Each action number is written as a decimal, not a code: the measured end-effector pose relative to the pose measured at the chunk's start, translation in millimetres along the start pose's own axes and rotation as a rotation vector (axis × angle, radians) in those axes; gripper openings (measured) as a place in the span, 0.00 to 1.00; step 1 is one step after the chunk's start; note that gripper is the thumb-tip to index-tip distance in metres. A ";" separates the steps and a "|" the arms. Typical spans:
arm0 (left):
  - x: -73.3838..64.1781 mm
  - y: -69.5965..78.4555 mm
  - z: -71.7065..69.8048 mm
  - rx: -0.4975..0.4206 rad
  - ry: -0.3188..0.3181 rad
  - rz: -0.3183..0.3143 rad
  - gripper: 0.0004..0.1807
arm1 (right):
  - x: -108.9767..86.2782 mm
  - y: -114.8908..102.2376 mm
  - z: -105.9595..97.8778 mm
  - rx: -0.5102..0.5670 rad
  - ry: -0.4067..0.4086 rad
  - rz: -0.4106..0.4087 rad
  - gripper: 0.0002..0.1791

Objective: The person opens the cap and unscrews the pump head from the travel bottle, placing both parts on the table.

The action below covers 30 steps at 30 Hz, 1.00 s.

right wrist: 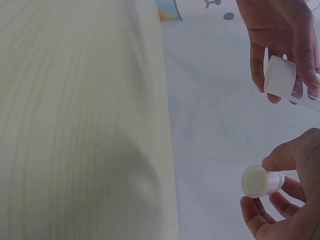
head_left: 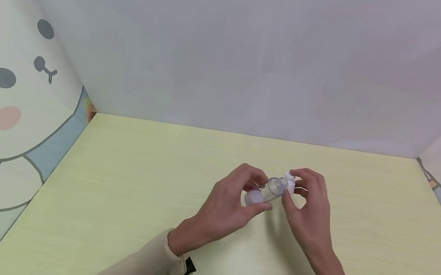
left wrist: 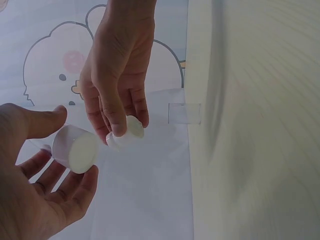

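Note:
My left hand (head_left: pixel 229 200) holds a small clear bottle (head_left: pixel 273 189) between thumb and fingers. Its white base (left wrist: pixel 75 150) points toward the lower left, and its open neck tilts up to the right in the head view. A white cap-like top (head_left: pixel 290 184) is pinched by the thumb and fingers of my right hand (head_left: pixel 311 212), close beside the bottle's neck. In the right wrist view the round hollow end of the white top (right wrist: pixel 256 181) shows. Both pieces are held above the table, the hands facing each other.
The pale yellow wood-grain table (head_left: pixel 140 192) lies beneath both hands, their shadows falling on it. A plain light wall (head_left: pixel 259 66) stands along its back edge. Cartoon-printed panels (head_left: pixel 19 48) flank the left and right sides.

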<state>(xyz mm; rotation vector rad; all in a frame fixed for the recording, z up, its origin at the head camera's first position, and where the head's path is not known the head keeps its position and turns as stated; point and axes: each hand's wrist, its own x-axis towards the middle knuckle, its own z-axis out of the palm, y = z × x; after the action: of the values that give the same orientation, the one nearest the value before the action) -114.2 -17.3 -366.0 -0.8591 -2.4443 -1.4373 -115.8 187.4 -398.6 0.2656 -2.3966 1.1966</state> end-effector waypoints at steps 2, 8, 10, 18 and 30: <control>0.0 -0.1 -0.1 -0.002 -0.001 -0.007 0.24 | -0.3 1.8 1.0 -0.012 -0.016 0.001 0.26; 0.4 0.3 -0.4 0.000 0.003 -0.004 0.24 | -0.8 7.7 4.1 -0.049 -0.066 -0.004 0.23; 0.5 0.2 -0.4 0.004 0.005 0.001 0.24 | -1.3 9.1 4.8 -0.066 -0.087 0.003 0.22; 0.0 -0.6 -0.5 0.006 0.013 0.012 0.24 | -2.9 14.0 8.7 -0.123 -0.171 0.058 0.22; 0.3 -1.7 -0.7 0.003 0.019 0.024 0.25 | 2.7 16.7 12.8 -0.262 -0.260 0.079 0.20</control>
<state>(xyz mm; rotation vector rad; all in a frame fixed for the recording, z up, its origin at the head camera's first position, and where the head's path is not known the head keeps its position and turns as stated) -115.5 -18.4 -366.8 -0.8666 -2.4134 -1.4266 -128.1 187.4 -415.9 0.2572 -2.7797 0.9117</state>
